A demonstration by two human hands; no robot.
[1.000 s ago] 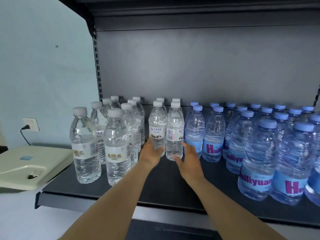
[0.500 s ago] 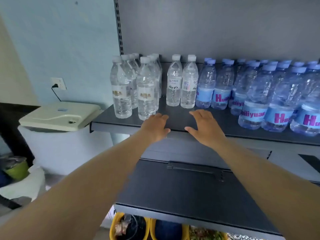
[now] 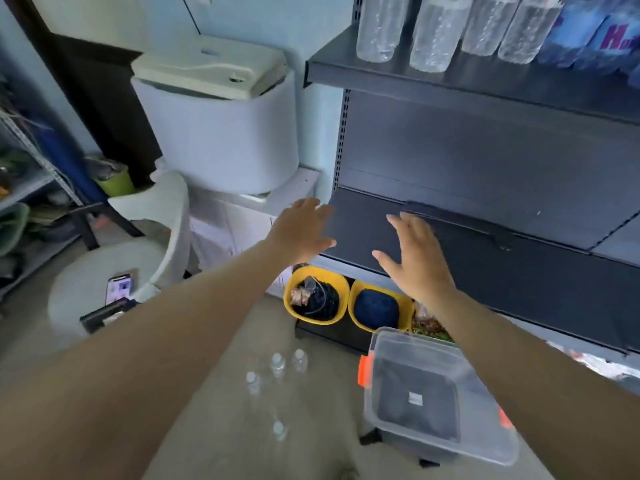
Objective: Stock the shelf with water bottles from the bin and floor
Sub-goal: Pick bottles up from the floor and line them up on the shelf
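My left hand (image 3: 300, 230) and my right hand (image 3: 415, 256) hang open and empty in front of a lower dark shelf (image 3: 519, 258), fingers spread. Several clear water bottles (image 3: 277, 366) stand upright on the floor below my left arm. To their right sits a clear plastic bin (image 3: 398, 344) with orange latches, and I see no bottles in it. At the top, the upper shelf (image 3: 450, 79) carries clear bottles (image 3: 436, 32) and, further right, blue-labelled bottles (image 3: 595, 32). Only their lower halves show.
Two yellow tubs (image 3: 290, 282) with dark contents stand under the lower shelf. A white machine with a cream lid (image 3: 214, 133) stands left of the shelving. A white chair (image 3: 104, 278) with a phone (image 3: 119, 289) on its seat is at left, a metal rack (image 3: 24, 188) beyond.
The view has swung down from the stocked upper shelf to the floor. Both hands left the bottles and dropped away from the upper shelf, staying open and empty.
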